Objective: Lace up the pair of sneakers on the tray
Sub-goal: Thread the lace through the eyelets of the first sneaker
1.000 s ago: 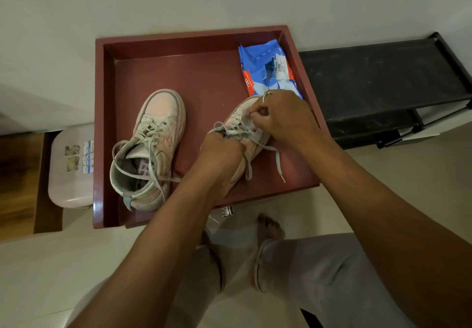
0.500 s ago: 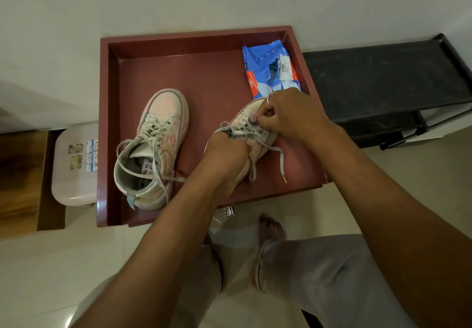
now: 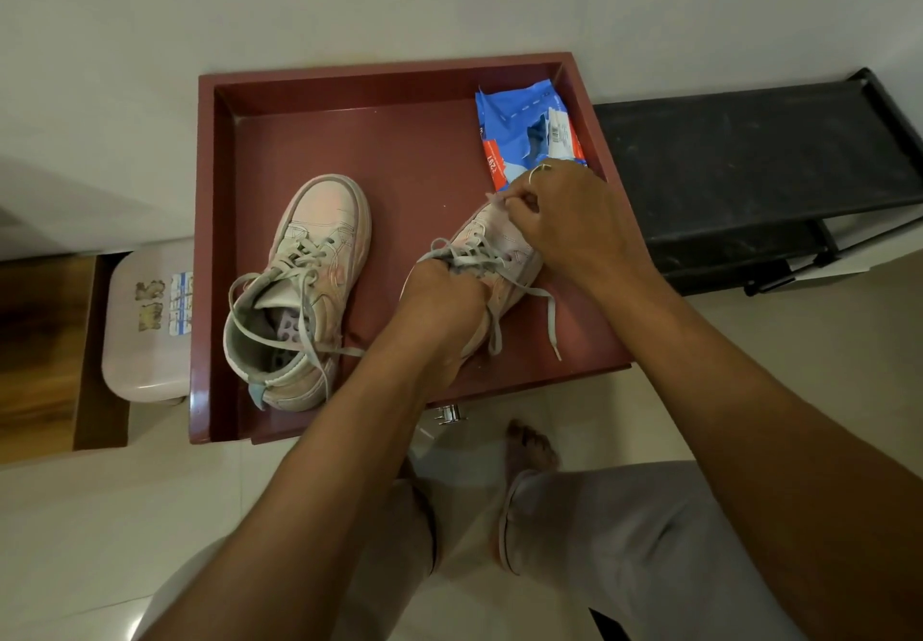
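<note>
Viewing from head camera: red tray (image 3: pixel 349 141) against wall, both sneakers inside. Laced sneaker (image 3: pixel 309 291) at tray left, toe toward wall, lace ends loose. Second sneaker (image 3: pixel 504 251) at tray right, near front edge. Left hand (image 3: pixel 439 296): fingers curled, clamped on its collar. Right hand (image 3: pixel 564 221): thumb and forefinger pinched together on lace (image 3: pixel 493 199) above toe. Blue packet (image 3: pixel 524 136) in tray's far right corner. Black rack (image 3: pixel 749 166) just beside tray, right.

The tray (image 3: pixel 206 241) is coated smooth and faintly glossy; the sneakers (image 3: pixel 322 221) (scuffed, leather-like) are threaded with cloth laces (image 3: pixel 304 255); the blue packet (image 3: pixel 519 126) is made of crinkled glossy plastic.
</note>
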The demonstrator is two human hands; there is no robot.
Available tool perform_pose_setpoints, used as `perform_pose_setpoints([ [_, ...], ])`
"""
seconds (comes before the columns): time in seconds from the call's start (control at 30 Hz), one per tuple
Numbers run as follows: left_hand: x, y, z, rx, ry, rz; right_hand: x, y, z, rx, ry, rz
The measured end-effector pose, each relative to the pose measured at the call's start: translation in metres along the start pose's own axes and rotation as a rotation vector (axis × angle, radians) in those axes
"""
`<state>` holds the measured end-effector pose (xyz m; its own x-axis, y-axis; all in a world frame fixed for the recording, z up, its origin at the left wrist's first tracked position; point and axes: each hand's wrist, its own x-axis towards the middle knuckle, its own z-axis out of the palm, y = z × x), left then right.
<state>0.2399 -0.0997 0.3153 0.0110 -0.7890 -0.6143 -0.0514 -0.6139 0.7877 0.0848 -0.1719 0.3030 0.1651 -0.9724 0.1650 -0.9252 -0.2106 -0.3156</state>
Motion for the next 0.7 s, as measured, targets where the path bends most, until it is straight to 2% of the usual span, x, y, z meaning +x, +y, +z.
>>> perform_pose_setpoints([
  [0.07, -0.001, 0.000, -0.001, 0.005, -0.005, 0.001, -0.001, -0.008, 0.005, 0.096, -0.006, -0.032],
  [0.13, 0.000, 0.000, -0.001, -0.003, -0.007, 0.001, -0.001, -0.013, 0.005, 0.167, -0.091, -0.053],
  [0.23, -0.003, 0.001, 0.000, 0.015, -0.007, -0.002, 0.002, -0.008, -0.002, 0.139, -0.172, -0.042],
  [0.4, -0.005, 0.003, 0.001, 0.034, -0.002, -0.003, 0.001, -0.008, 0.008, 0.050, 0.027, -0.045],
  [0.53, -0.004, 0.002, 0.000, 0.032, 0.006, 0.002, 0.002, -0.020, 0.015, 0.085, -0.035, -0.144],
  [0.7, -0.008, 0.005, 0.001, 0.061, 0.014, -0.011, 0.013, -0.005, 0.001, 0.030, -0.016, -0.084],
])
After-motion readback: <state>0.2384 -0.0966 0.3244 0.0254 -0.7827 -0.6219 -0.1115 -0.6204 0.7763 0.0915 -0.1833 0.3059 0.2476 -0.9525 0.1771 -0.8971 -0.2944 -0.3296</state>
